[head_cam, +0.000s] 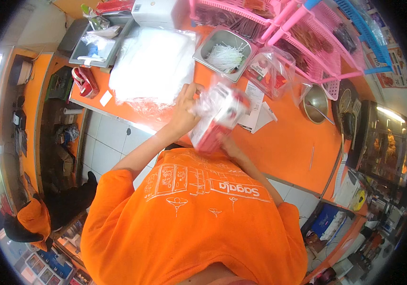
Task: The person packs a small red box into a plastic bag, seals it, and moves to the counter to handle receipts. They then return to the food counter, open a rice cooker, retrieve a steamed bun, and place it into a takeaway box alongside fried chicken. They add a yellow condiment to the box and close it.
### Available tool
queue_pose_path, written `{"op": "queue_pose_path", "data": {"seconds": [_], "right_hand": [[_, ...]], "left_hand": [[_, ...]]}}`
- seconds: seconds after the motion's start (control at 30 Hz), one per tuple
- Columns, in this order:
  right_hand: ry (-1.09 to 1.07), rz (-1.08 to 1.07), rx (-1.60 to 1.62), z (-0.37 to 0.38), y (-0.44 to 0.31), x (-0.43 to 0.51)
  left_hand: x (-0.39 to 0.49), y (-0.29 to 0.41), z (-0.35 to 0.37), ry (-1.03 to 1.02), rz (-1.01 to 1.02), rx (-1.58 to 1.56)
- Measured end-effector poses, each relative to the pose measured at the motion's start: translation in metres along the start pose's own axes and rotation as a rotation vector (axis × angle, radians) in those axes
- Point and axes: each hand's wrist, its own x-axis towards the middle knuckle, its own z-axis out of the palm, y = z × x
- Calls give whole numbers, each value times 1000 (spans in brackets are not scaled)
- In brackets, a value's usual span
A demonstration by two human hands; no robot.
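Close to my chest, over the orange table [288, 142], is a red and white printed box [212, 133] inside a clear plastic bag [210, 101]. My left hand [187, 107] has its fingers closed on the bag's gathered plastic at the upper left. My right hand [227, 144] is at the box's lower right side, blurred and partly hidden, so its hold is unclear. Left of the box lies a large stack of clear plastic bags [155, 64]. Paper slips [255, 107] lie on the table just right of it.
Behind are a steel pan of thin white sticks [226, 57], a bagged red package [271, 73] and pink plastic racks [296, 35]. A metal bowl [315, 103] stands right, a grey tray [94, 48] back left, a red tape dispenser [84, 82] left. Another person [34, 221] is at far lower left.
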Motion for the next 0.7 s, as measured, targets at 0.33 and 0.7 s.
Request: {"op": "queue_pose_path", "data": {"seconds": [0.33, 0.7], "right_hand": [[298, -215, -1044, -46, -123, 53], [389, -344, -2305, -59, -167, 229]], "left_hand": [[-15, -50, 47, -64, 268, 412], [-30, -50, 52, -135, 81, 388]]}}
